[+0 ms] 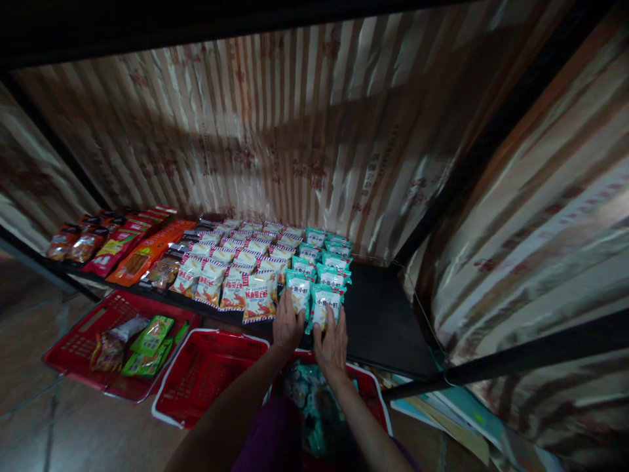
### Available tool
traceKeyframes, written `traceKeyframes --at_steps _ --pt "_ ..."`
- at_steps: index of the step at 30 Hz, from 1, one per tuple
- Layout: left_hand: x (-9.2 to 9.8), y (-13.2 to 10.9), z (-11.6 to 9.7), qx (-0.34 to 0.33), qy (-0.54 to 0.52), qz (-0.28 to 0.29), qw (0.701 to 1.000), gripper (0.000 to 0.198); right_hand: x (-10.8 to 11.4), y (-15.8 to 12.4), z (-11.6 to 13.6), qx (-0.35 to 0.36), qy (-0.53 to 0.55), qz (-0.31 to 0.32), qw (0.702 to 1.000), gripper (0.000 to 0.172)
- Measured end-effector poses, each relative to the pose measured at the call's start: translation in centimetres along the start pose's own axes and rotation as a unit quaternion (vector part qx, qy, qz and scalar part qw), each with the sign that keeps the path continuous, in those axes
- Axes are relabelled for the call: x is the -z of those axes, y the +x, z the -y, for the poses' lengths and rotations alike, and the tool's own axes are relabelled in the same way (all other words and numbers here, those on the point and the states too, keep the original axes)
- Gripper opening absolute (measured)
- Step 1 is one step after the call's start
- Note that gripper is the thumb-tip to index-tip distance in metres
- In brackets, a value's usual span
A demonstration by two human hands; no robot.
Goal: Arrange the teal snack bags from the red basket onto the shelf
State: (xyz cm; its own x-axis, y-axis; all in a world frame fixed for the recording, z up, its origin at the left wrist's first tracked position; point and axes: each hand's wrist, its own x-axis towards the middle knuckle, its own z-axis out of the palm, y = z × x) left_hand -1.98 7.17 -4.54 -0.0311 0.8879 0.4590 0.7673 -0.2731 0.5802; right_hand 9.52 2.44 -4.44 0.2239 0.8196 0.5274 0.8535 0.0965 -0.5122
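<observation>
Rows of snack packets lie on a low black shelf (378,314). My left hand (287,324) rests with fingers stretched flat on the front teal packet (298,288) of one row. My right hand (331,341) lies flat, fingers apart, on the neighbouring front teal packet (327,300). Left of them run rows of red-and-white packets (258,295), then orange packets (142,252) and dark red ones (111,252). Directly below my arms is a red basket (373,393) holding more teal packets (309,400).
An empty red basket (201,373) sits on the floor left of my arms, and a further red basket (81,341) with green packets (150,341) lies beyond it. Striped cloth covers the back and right side. Flat papers (442,410) lie under the shelf's right end.
</observation>
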Motion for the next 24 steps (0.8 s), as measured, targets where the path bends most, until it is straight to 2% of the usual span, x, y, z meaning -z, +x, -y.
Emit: traceKeyframes --at_steps 11,16,24 --pt "0.3 -0.5 -0.3 -0.006 0.024 -0.004 1.0 0.057 -0.5 0.0 -0.4 0.032 -0.009 -0.049 0.998 0.06" --pt "0.7 -1.5 -0.7 -0.003 0.018 -0.017 1.0 0.059 -0.3 -0.4 -0.7 0.048 -0.014 -0.054 0.997 0.064" --pt "2.3 -3.0 -0.7 -0.006 0.008 -0.001 1.0 0.053 0.0 -0.7 -0.8 0.044 -0.008 -0.034 0.998 0.067"
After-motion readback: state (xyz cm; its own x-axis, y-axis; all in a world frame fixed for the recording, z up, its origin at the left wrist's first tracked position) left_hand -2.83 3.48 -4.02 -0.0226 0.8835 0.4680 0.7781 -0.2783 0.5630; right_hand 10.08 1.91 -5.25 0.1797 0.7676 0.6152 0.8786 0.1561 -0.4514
